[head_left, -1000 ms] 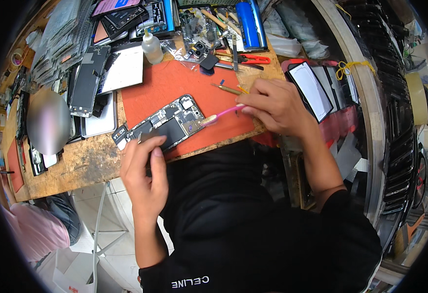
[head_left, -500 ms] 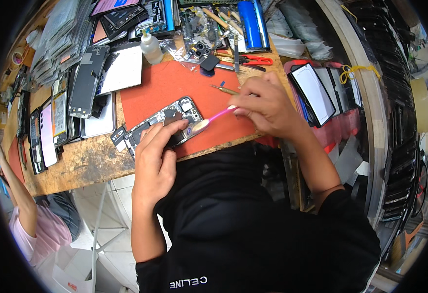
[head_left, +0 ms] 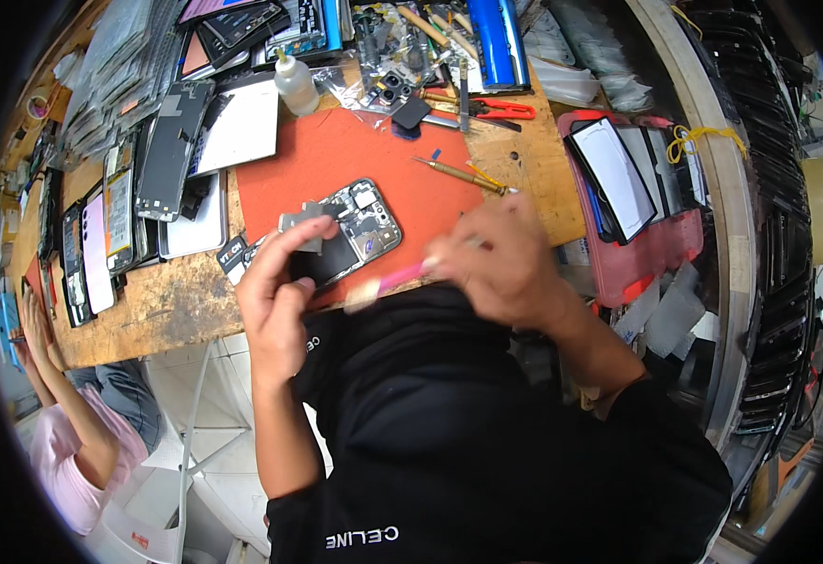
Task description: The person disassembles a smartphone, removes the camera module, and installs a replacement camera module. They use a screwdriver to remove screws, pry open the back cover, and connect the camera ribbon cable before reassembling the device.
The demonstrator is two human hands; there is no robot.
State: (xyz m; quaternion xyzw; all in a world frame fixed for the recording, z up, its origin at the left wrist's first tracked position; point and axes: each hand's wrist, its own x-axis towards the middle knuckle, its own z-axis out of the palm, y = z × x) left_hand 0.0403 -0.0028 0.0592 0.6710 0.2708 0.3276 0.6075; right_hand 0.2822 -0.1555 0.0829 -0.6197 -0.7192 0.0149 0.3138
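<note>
My left hand (head_left: 278,296) grips an opened phone (head_left: 371,214) over the orange mat (head_left: 289,155). The phone's camera end points away to the right, its inner parts bare, and its lower end is partly covered by my hand. A thin grey piece (head_left: 310,212) stands up by my left index fingertip. My right hand (head_left: 501,263) is closed around a pink-handled brush (head_left: 400,277), both smeared by motion. The brush's pale head is off the phone, just beyond the near edge of the mat. A brass-coloured screwdriver (head_left: 463,175) lies beyond my right hand.
A dropper bottle (head_left: 296,86), red-handled pliers (head_left: 505,111) and a blue cylindrical object (head_left: 496,42) stand or lie at the back. Phone parts and screens (head_left: 169,150) are piled left. A pink tray (head_left: 642,258) is at right. Another person (head_left: 87,442) sits far left.
The brush has come off the phone toward me, and my right hand has moved nearer my body. My left index finger has shifted left, with the grey piece now standing up.
</note>
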